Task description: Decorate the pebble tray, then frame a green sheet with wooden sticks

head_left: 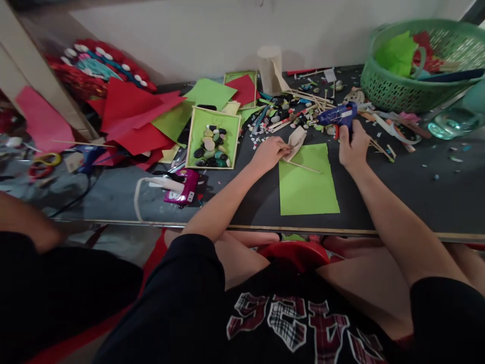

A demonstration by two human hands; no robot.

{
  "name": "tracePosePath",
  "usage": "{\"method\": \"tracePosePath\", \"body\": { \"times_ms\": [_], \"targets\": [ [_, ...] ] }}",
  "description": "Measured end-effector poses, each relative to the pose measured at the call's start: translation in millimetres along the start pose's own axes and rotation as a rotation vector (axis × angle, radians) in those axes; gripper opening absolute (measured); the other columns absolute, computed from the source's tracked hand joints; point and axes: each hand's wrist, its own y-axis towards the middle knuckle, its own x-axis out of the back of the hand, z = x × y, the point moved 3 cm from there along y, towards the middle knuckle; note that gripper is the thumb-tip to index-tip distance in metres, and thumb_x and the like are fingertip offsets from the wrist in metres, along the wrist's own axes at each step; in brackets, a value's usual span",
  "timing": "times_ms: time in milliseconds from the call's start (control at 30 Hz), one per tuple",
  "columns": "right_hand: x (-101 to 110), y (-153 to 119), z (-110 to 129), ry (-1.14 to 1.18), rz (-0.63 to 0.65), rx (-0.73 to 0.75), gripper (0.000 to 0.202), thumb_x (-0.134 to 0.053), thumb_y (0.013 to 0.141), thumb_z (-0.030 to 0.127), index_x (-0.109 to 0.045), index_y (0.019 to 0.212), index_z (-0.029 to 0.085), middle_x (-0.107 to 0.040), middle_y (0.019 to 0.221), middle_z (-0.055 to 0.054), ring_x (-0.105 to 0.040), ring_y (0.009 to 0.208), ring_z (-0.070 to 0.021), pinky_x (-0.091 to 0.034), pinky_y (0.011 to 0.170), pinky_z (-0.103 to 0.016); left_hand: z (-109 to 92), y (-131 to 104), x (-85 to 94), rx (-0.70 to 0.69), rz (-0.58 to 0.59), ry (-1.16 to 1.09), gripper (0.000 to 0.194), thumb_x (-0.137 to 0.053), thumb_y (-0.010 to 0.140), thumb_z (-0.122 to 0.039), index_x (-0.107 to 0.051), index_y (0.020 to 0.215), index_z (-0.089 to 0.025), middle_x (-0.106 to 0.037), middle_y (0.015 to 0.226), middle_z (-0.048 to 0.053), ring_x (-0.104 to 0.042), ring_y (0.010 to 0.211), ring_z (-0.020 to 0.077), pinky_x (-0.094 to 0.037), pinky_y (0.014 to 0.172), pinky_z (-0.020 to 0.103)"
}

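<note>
My right hand [355, 146] is wrapped round the handle of a blue hot glue gun [338, 115], its nozzle pointing left over the scraps. My left hand [272, 152] pinches a crumpled off-white piece of tissue paper [297, 139] at the top left corner of a green sheet of paper [308, 192]. A thin wooden stick [305, 166] slants across the upper part of that sheet, its left end close to my left fingers; whether they touch it I cannot tell. Left of this hand lies a stick-framed green panel [232, 151] with several pebbles on it.
A paper roll [270, 71] stands at the back amid sticks, pebbles and scraps. At right are a green basket [401, 91] and a clear container [450, 121]. Red sheets [131, 111], a purple power adapter [182, 188] and scissors [44, 164] lie leftward. Another person's arm [26, 222] is at far left.
</note>
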Motion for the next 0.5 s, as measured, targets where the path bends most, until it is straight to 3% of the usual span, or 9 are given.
{"method": "tracePosePath", "body": {
  "times_ms": [67,133,200,267,333,500],
  "targets": [
    [-2,0,5,-0.016,0.023,0.005,0.067,-0.020,0.092,0.086,-0.046,0.083,0.025,-0.048,0.069,-0.001,-0.050,0.066,-0.0205,-0.045,0.072,-0.040,0,2,-2.7,0.019,-0.074,-0.029,0.023,-0.058,0.100,-0.031,-0.078,0.102,-0.019,-0.073,0.099,0.011,-0.069,0.100,0.0271,-0.057,0.091,0.041],
    [-4,-1,9,0.014,0.044,-0.022,0.068,-0.021,0.090,0.088,-0.046,0.082,0.026,-0.048,0.069,-0.001,-0.050,0.065,-0.0199,-0.045,0.073,-0.039,1,5,-1.6,0.062,-0.225,-0.077,0.027,-0.053,0.103,-0.035,-0.074,0.097,-0.020,-0.072,0.100,0.012,-0.068,0.102,0.0275,-0.057,0.091,0.042],
    [-7,-3,12,0.069,0.063,-0.061,0.068,-0.023,0.090,0.089,-0.046,0.080,0.026,-0.049,0.068,-0.001,-0.053,0.065,-0.0200,-0.046,0.073,-0.040,2,10,0.4,0.160,-0.404,-0.180,0.033,-0.043,0.107,-0.041,-0.069,0.105,-0.021,-0.071,0.108,0.012,-0.068,0.105,0.0253,-0.058,0.091,0.041],
    [-10,-5,13,0.140,0.085,-0.108,0.067,-0.023,0.090,0.089,-0.045,0.077,0.027,-0.048,0.065,0.000,-0.053,0.063,-0.0196,-0.047,0.072,-0.040,0,18,-1.8,0.269,-0.508,-0.316,0.039,-0.030,0.110,-0.045,-0.062,0.116,-0.023,-0.070,0.114,0.011,-0.068,0.105,0.0227,-0.058,0.091,0.039],
    [-14,-7,13,0.200,0.102,-0.148,0.068,-0.022,0.089,0.090,-0.043,0.074,0.027,-0.046,0.061,0.001,-0.050,0.059,-0.0182,-0.046,0.069,-0.039,-8,29,-8.5,0.318,-0.515,-0.426,0.044,-0.021,0.111,-0.046,-0.056,0.122,-0.023,-0.070,0.115,0.011,-0.069,0.106,0.0222,-0.058,0.092,0.041],
    [-22,-11,9,0.312,0.108,-0.200,0.068,-0.034,0.085,0.092,-0.047,0.075,0.026,-0.047,0.062,0.003,-0.049,0.060,-0.0165,-0.047,0.063,-0.035,-48,46,-20.8,0.244,-0.467,-0.528,0.044,-0.018,0.111,-0.050,-0.052,0.125,-0.025,-0.070,0.111,0.008,-0.069,0.109,0.0197,-0.059,0.094,0.040]
  ]
}}
